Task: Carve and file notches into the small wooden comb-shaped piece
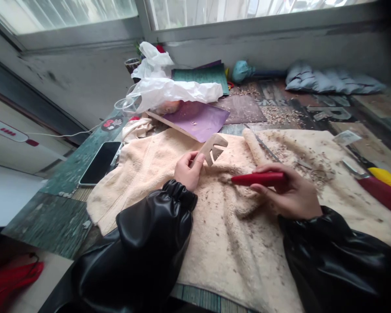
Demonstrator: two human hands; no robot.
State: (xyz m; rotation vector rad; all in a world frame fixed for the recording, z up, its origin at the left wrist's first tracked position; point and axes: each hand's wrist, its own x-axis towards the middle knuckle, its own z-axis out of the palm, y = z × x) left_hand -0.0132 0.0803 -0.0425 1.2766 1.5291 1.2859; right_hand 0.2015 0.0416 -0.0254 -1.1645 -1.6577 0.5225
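My left hand (188,168) is closed around the lower end of a flat cut-out wooden piece (213,149) and holds it up over a cream fleece cloth (228,226). My right hand (285,191) grips a red-handled carving tool (259,178) that lies level, its tip pointing left toward the wood and stopping just short of it. Wood shavings are strewn over the cloth around both hands. Both forearms wear shiny black sleeves.
A dark phone (101,162) lies left of the cloth. Behind are a purple sheet (198,119), white plastic bags (169,89), a green mat (203,74) and grey cloth (329,80). Red- and yellow-handled tools (382,184) rest at the right edge.
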